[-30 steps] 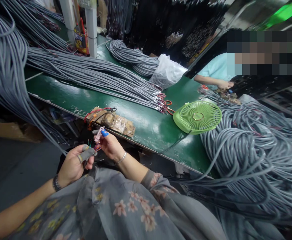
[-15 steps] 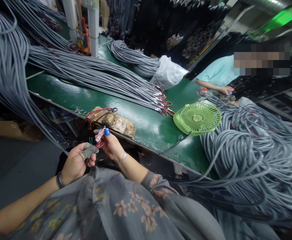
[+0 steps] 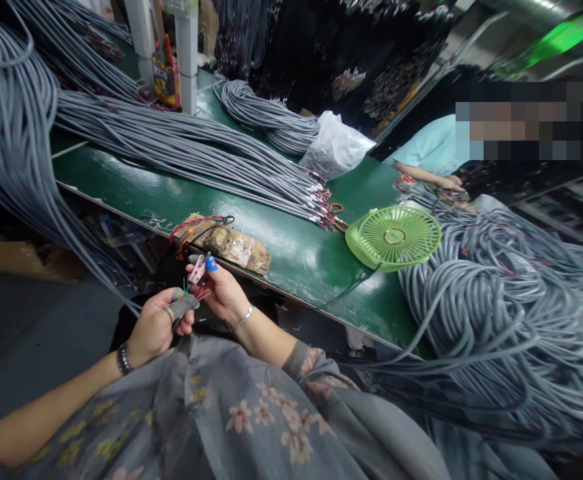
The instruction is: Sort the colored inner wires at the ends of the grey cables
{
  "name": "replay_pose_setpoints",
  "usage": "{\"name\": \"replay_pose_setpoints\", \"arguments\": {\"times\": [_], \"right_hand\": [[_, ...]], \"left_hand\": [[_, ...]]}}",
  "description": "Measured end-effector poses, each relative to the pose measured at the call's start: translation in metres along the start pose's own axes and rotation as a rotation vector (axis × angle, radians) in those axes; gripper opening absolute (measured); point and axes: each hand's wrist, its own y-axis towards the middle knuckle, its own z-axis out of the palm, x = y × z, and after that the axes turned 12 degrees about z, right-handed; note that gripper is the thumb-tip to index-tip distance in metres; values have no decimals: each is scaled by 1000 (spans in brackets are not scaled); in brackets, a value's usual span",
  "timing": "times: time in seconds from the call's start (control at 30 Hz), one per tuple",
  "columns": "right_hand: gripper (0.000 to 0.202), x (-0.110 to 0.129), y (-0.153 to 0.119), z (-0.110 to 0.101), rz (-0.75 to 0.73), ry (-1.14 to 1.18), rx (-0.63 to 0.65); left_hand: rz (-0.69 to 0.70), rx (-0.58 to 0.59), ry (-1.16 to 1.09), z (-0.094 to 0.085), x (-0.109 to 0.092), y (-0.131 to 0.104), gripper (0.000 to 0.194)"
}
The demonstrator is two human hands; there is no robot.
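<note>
My left hand [image 3: 155,321] is closed around the end of a grey cable, with grey covers on its thumb and a finger. Thin coloured wires [image 3: 201,293], green and reddish ones among them, fan out past its fingertips. My right hand [image 3: 226,295] pinches a small pale pink connector [image 3: 197,268] between a blue-capped thumb and the fingers. Both hands are close together in front of the table's near edge, the wire ends just below the connector. Whether any wire sits inside the connector cannot be made out.
A taped cardboard block [image 3: 236,247] with red and black leads lies at the green table's [image 3: 291,260] edge. Grey cable bundles [image 3: 196,153] run along it. A green fan [image 3: 395,237] stands beside a large cable heap [image 3: 496,300]. A co-worker's hand [image 3: 452,183] is across the table.
My left hand has shifted slightly right, bringing the wires nearer my right hand. The connector has tilted and moved a little left. Across the table, the co-worker's hand has moved slightly.
</note>
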Motion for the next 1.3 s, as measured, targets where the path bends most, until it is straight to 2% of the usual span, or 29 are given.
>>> {"name": "replay_pose_setpoints", "arguments": {"times": [0.1, 0.23, 0.4, 0.57, 0.67, 0.77, 0.87, 0.93, 1.03, 1.1, 1.17, 1.3], "right_hand": [[38, 0, -1, 0, 41, -11, 2], [56, 2, -7, -9, 143, -152, 76], [61, 4, -15, -22, 211, -346, 143], [50, 4, -22, -22, 55, -615, 105], [45, 6, -27, -19, -126, -822, 123], [37, 6, -33, -18, -331, -972, 155], [35, 4, -36, -23, -368, -916, 107], [40, 1, -36, -28, -285, -805, 67], [50, -7, -34, -35, -126, -618, 85], [51, -12, -32, -36, -107, -525, 83], [50, -16, -30, -35, -133, -480, 57], [48, -17, -28, -33, -116, -491, 28]], "left_hand": [[18, 10, 13, 0, -1, 0, 29], [29, 22, 51, -5, -1, -4, 30], [90, 99, 197, -17, 4, -8, 24], [122, 206, 359, -17, 3, -4, 14], [62, 296, 436, -14, 2, -1, 8], [-2, 326, 444, -14, 2, 2, 4], [10, 309, 412, -15, 2, 2, 8], [40, 254, 365, -16, 3, 1, 12], [58, 144, 280, -16, 6, 0, 16], [53, 120, 263, -15, 7, -1, 20], [58, 142, 279, -14, 6, 0, 23], [83, 275, 407, -14, 2, 3, 19]]}}
